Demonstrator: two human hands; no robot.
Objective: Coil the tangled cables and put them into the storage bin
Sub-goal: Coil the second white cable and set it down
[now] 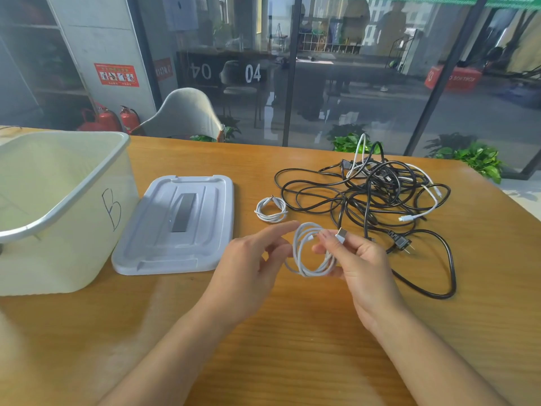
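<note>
Pinching a small coil of white cable (311,253) just above the wooden surface (292,332), the person's right hand (361,266) curls its fingers (328,238) round the loops, with a silver USB plug (340,236) sticking up between thumb and forefinger. Beside it, the left hand (248,268) hovers with its fingers spread and relaxed, gripping nothing; whether its fingertips touch the coil cannot be told. A second white coil (270,210) lies flat on the surface nearer the far edge, just beside a tangled heap of black and white cables (377,194) sprawling toward the right edge. At the left edge stands the translucent storage bin (58,218), marked with a handwritten "B", its pale lid (181,227) lying flat beside it, between bin and cables.
</note>
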